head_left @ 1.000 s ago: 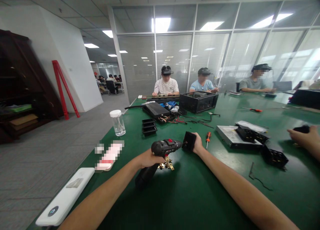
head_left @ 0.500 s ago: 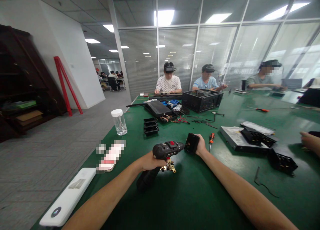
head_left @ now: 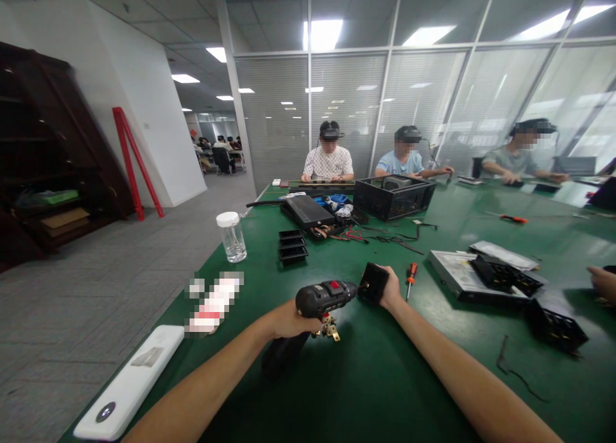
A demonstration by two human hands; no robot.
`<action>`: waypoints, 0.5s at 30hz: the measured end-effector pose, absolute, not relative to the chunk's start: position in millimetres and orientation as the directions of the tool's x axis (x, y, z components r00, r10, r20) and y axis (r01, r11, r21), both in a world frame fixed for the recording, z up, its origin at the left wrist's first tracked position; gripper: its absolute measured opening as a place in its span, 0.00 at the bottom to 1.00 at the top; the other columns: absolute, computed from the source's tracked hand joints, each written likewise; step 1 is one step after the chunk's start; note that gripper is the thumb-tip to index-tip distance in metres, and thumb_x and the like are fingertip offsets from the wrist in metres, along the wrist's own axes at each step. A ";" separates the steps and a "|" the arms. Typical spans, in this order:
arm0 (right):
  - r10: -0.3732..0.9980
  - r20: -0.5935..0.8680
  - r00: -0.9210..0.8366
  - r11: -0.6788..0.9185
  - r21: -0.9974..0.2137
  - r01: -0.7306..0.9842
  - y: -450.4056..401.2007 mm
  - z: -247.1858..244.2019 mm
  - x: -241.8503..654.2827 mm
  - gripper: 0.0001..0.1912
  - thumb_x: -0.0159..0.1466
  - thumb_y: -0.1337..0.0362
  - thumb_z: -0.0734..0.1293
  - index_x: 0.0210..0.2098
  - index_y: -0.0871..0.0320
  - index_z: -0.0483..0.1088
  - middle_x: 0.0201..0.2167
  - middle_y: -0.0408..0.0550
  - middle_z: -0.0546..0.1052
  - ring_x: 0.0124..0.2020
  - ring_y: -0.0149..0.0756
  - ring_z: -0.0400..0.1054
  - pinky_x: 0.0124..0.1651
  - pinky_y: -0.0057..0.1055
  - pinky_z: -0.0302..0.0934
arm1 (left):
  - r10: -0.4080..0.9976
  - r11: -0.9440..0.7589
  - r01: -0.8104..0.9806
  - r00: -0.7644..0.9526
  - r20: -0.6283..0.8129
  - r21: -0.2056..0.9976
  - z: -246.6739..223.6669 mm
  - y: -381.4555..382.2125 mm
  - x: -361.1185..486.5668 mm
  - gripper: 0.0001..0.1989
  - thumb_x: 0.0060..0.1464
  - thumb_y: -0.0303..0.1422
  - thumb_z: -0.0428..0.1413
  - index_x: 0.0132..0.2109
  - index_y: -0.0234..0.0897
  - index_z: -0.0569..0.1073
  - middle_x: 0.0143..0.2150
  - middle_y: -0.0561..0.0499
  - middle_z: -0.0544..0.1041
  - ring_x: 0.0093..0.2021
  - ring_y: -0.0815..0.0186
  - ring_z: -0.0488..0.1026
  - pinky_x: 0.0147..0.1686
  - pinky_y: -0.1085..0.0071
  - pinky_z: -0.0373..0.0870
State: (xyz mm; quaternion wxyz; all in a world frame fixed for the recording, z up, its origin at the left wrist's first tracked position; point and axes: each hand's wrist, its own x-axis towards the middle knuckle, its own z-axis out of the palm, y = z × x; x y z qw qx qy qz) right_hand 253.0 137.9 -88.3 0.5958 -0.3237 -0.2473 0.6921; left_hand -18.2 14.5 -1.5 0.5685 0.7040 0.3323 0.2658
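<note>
My left hand point(head_left: 287, 320) is closed round the grip of a black cordless drill point(head_left: 323, 296) with a red switch on top. The drill points right, its bit against or very close to a small black plastic box point(head_left: 372, 282). That box is gripped by my right hand point(head_left: 392, 290), tilted so its face is turned to the drill. Below the drill's body lie several small brass-coloured metal pieces point(head_left: 331, 330) on the green table point(head_left: 375, 385). An orange-handled screwdriver point(head_left: 411, 275) lies just right of my right hand.
Black trays point(head_left: 292, 247), a lidded clear jar point(head_left: 233, 237) and a long white device point(head_left: 132, 382) stand to the left. An open black case point(head_left: 394, 197) sits farther back. A silver metal panel point(head_left: 459, 273) with black parts is at right. Several people sit around the table.
The view has shifted slightly, so most things appear a little farther right. Both hands keep their hold on the drill and the box. A co-worker across the table has moved an arm.
</note>
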 end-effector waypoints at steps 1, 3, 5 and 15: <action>0.985 -0.146 -0.087 -0.166 -0.728 -0.665 138.2 -88.4 253.1 0.08 0.52 0.59 0.59 0.24 0.57 0.65 0.16 0.44 0.68 0.18 0.36 0.63 0.24 0.34 0.61 | 0.771 -0.127 0.159 0.637 -0.003 0.979 -1.0 14.4 -18.2 0.13 0.39 0.28 0.59 0.36 0.32 0.71 0.29 0.54 0.68 0.31 0.68 0.63 0.34 0.71 0.62; 0.986 -0.136 -0.092 -0.163 -0.730 -0.664 138.6 -88.4 252.8 0.08 0.52 0.59 0.60 0.24 0.57 0.65 0.16 0.44 0.68 0.19 0.37 0.64 0.24 0.34 0.61 | 0.773 -0.097 0.149 0.635 -0.020 0.984 0.2 14.1 -18.3 0.12 0.39 0.28 0.59 0.35 0.32 0.71 0.28 0.54 0.68 0.31 0.69 0.63 0.33 0.72 0.62; 0.987 -0.135 -0.092 -0.162 -0.729 -0.665 138.7 -88.3 252.1 0.08 0.52 0.59 0.60 0.24 0.57 0.64 0.16 0.44 0.68 0.20 0.38 0.65 0.24 0.34 0.61 | 0.773 -0.062 0.138 0.633 -0.040 0.988 1.2 14.0 -18.8 0.10 0.39 0.27 0.58 0.34 0.32 0.71 0.28 0.55 0.68 0.30 0.70 0.63 0.31 0.73 0.61; 0.986 -0.146 -0.077 -0.160 -0.724 -0.671 137.7 -88.3 251.1 0.08 0.52 0.59 0.59 0.24 0.57 0.65 0.16 0.44 0.68 0.19 0.37 0.64 0.22 0.33 0.60 | 0.759 -0.080 0.110 0.651 -0.011 0.991 -0.2 14.2 -19.4 0.11 0.39 0.28 0.59 0.34 0.32 0.71 0.28 0.54 0.69 0.30 0.70 0.63 0.32 0.73 0.61</action>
